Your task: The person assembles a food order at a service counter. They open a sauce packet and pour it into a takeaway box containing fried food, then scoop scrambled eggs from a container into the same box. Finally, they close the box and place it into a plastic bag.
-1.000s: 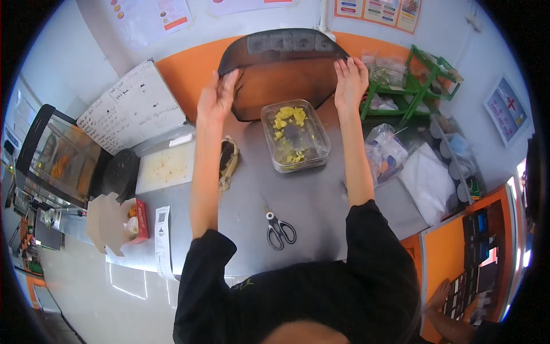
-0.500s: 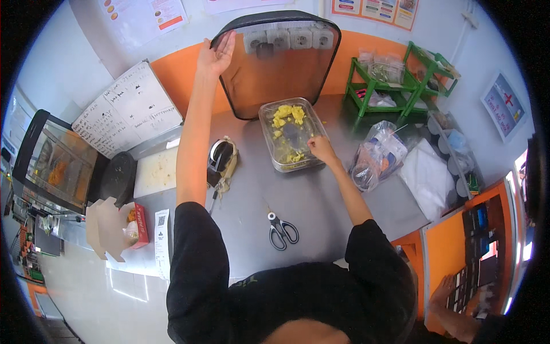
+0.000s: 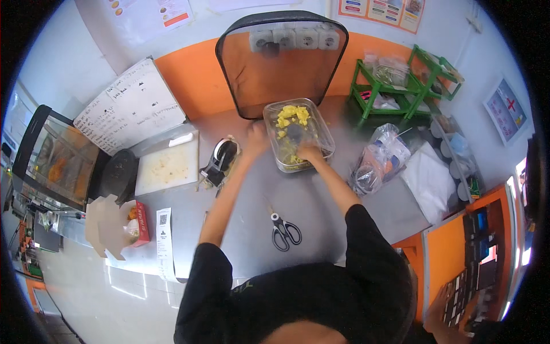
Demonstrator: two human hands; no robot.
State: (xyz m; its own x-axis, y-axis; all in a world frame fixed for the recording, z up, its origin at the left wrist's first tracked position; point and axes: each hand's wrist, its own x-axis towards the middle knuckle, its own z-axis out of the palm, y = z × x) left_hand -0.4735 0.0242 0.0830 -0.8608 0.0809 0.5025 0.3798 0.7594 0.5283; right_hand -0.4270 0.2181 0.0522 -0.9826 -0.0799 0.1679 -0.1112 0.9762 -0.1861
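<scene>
From above, the clear tub (image 3: 298,135) of yellow food sits on the grey counter (image 3: 252,200), just in front of the raised dark lid (image 3: 281,63). My right hand (image 3: 309,152) is curled over its near rim, fingers dipping inside; what they grip I cannot tell. My left hand (image 3: 256,137) rests loosely closed against the tub's left wall. I judge it best to brace that wall firmly and work gently, so nothing spills. Scissors (image 3: 283,229) lie nearer me, a white board (image 3: 167,166) to the left.

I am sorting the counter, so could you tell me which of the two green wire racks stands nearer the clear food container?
The left green rack, just right of the clear container; the other rack stands farther right.
</scene>
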